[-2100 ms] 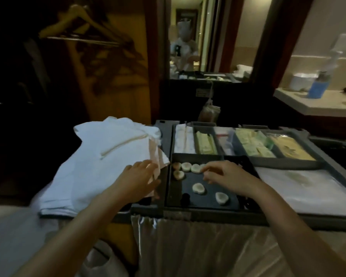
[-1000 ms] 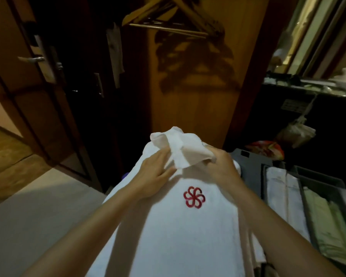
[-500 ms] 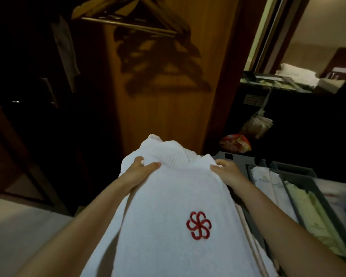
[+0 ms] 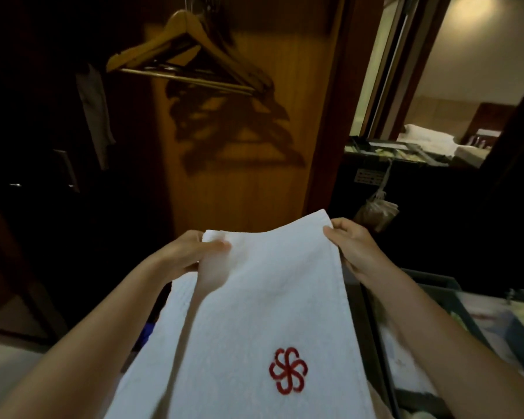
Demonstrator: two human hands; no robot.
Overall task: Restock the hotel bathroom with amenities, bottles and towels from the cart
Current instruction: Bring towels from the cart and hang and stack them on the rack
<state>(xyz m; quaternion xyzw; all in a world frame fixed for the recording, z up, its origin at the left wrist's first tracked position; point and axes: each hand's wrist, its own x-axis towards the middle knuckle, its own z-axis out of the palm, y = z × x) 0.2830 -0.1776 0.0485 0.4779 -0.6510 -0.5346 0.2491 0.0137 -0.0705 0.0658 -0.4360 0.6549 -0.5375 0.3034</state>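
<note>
A white towel (image 4: 263, 300) with a red flower emblem is stretched out in front of me, its far edge lifted. My left hand (image 4: 188, 252) pinches the towel's far left corner, thumb on top. My right hand (image 4: 353, 246) grips the far right corner. The towel's near part runs out of the bottom of the view. The cart's grey tray (image 4: 436, 285) with packets of amenities shows at the lower right, partly hidden by my right forearm.
Wooden hangers (image 4: 185, 52) hang on a rail in the open wardrobe straight ahead. A dark wooden post (image 4: 330, 116) stands beside it. A mirror (image 4: 436, 86) at the upper right reflects folded towels. A small bag (image 4: 375, 213) hangs under it.
Earlier my hands were at the tray of small soaps and the towel pile. Since then both took the emblem towel, and in the last half second lifted and spread its far edge flat.
</note>
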